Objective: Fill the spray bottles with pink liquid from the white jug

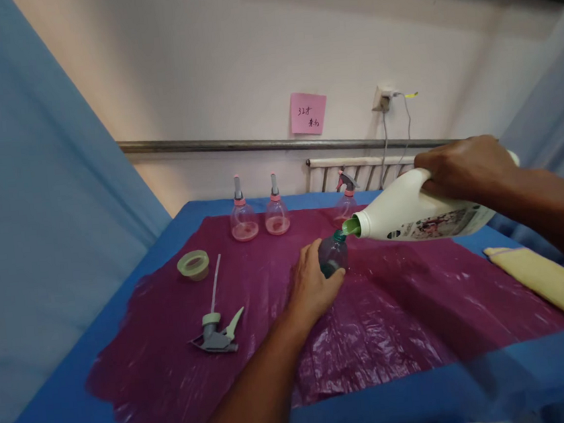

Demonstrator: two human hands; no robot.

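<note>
My left hand (312, 287) is wrapped round the base of a small clear spray bottle (333, 252) with a teal neck, standing on the maroon plastic sheet (401, 313). My right hand (462, 169) grips the handle of a large white jug (412, 215), tipped on its side. The jug's green spout (350, 226) touches the small bottle's open mouth. A grey and green trigger sprayer head (217, 334) with its long dip tube lies to the left on the sheet. A pale green cap (193, 264) sits beyond it.
Two pink-collared bottles (244, 222) (277, 216) and a third with a trigger sprayer (345, 200) stand at the table's far edge. A yellow cloth (553, 282) lies at the right. Blue cloth (132, 266) covers the table. Blue curtains hang on both sides.
</note>
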